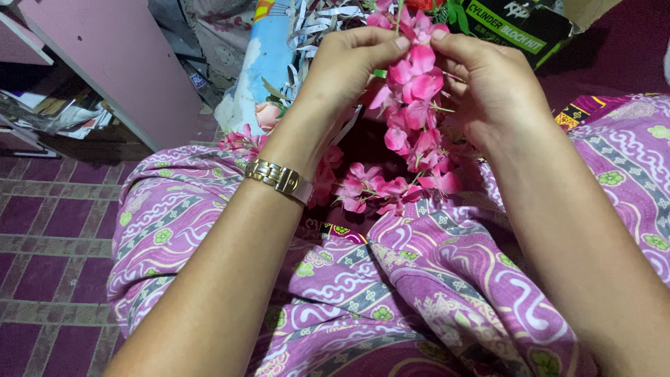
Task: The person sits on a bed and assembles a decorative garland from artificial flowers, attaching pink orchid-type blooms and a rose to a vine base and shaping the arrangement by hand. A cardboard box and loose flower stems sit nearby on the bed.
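Both hands are up over the lap, meeting at the top of a garland [413, 119] of pink blossoms. The left hand [345, 66] has its fingers [382, 43] curled nearly shut, thumb and forefinger pinching the uppermost flower from the left. The right hand [488, 87] mirrors it, fingers closed on the same spot from the right, so the two sets of fingertips almost touch across one bloom. Neither is nearer; they share the grip.

From that pinch the garland hangs straight down, its long axis near vertical, then curls leftward where its lower end rests on the purple patterned cloth [433, 279] over the knees. A thin green stem runs upward between the fingertips and out of view. A gold watch [279, 177] sits on the left wrist. Beyond the hands lie loose pink flowers [241, 142], a dark box [520, 28] and a pale pink shelf [112, 63] beside the tiled floor [49, 237].
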